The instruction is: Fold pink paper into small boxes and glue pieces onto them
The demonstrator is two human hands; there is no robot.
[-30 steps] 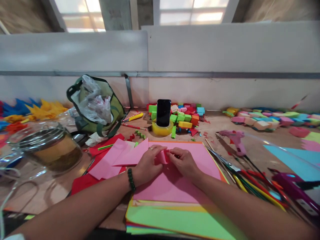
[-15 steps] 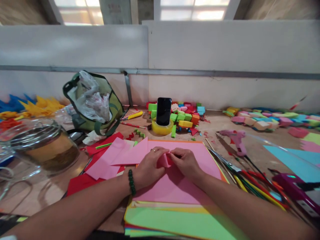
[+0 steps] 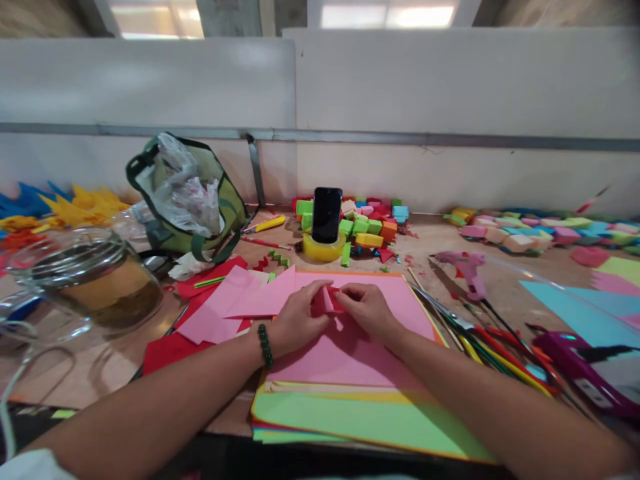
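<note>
A small folded piece of pink paper is held between my two hands, over a stack of coloured paper sheets topped by a pink one. My left hand, with a green bead bracelet at the wrist, pinches the folded paper from the left. From the right, the fingers of my right hand grip its other edge. The fingers partly hide the folds. Loose pink paper pieces lie left of my left hand, over red paper.
Behind the stack, a phone leans upright in a yellow tape roll, before folded paper blocks. A glass jar and green bag stand left. Scissors, a pink glue gun and blue paper lie right.
The view has tilted down slightly, so the scene sits higher. My fingers have shifted a little on the folded pink paper, which stays between both hands.
</note>
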